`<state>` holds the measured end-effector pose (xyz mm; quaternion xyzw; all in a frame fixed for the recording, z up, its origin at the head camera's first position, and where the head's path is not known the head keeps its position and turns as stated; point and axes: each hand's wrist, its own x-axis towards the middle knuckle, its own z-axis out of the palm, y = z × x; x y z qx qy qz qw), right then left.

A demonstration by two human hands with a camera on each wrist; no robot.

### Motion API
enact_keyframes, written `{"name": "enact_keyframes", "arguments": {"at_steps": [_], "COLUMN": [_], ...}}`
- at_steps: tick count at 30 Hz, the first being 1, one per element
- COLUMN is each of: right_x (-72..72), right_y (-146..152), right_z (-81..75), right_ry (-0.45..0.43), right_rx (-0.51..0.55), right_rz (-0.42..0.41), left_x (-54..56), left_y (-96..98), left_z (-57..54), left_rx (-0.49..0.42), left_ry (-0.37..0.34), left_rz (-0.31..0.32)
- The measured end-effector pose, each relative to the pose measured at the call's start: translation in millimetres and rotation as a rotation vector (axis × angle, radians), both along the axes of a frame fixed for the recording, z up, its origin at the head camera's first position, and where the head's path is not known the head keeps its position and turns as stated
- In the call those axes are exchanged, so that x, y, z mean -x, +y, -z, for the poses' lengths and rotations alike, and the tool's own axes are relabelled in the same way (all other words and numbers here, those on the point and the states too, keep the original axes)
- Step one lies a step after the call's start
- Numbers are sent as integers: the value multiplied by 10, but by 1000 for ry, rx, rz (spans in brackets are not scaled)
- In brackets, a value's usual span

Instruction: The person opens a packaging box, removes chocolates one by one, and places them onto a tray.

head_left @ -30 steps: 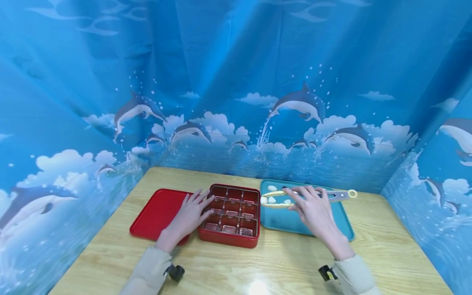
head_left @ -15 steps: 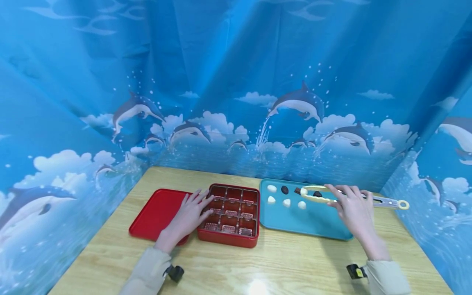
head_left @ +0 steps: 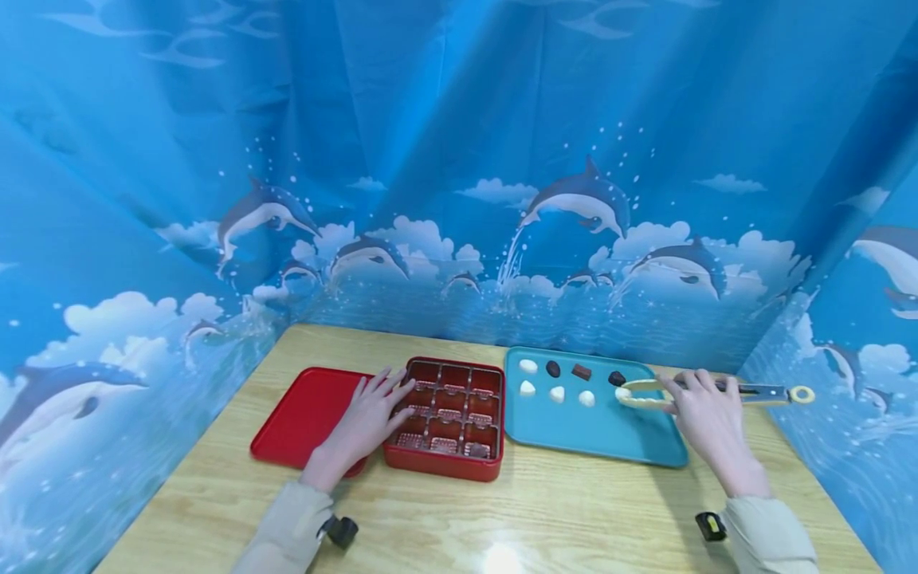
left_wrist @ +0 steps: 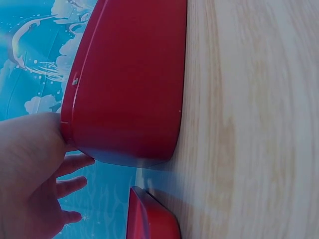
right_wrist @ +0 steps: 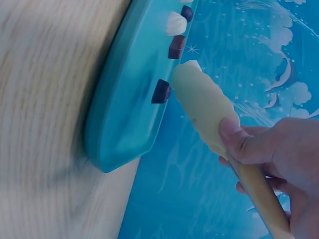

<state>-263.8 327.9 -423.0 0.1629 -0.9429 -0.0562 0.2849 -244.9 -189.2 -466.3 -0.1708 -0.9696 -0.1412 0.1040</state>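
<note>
My left hand (head_left: pixel 367 422) lies with spread fingers on the left rim of a red divided box (head_left: pixel 443 465), thumb at its edge. In the left wrist view its fingers show beside the box wall (left_wrist: pixel 127 84). My right hand (head_left: pixel 706 414) grips a pair of cream-tipped tongs (head_left: pixel 760 391) around the arms. Between the tong tips is a white piece (head_left: pixel 622 394), over the right part of a blue tray (head_left: pixel 602 438). In the right wrist view the tong head (right_wrist: pixel 202 102) partly hides this piece. Several white and dark chocolate-like pieces (head_left: pixel 582 371) lie on the tray in rows.
A flat red lid (head_left: pixel 304 418) lies left of the box, partly beneath my left forearm. The box has a clear insert with several compartments, and something dark (head_left: pixel 477 451) sits in the front right one. A blue dolphin curtain (head_left: pixel 459 199) stands behind the wooden table (head_left: pixel 559 510).
My right hand has carried the tongs from the tray's left end to its right side, the white piece at the tips. The left hand stays on the box rim.
</note>
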Motion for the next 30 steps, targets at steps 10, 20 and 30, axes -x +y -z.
{"name": "enact_keyframes", "arguments": {"at_steps": [10,20,30], "right_x": [26,-25,-62], "right_y": [46,54,-41], "right_z": [79,74,-3], "right_ry": [-89,-106,101], "right_rx": [-22,9,52], "right_rz": [25,37,-90], "left_x": [-2,4,-20], "left_y": [21,20,15], "left_z": [-12,0,-18], "left_rx": [-6,-10,-10], "left_ry": [-24,-30,-18], "left_rz": [-3,-2,-9]}}
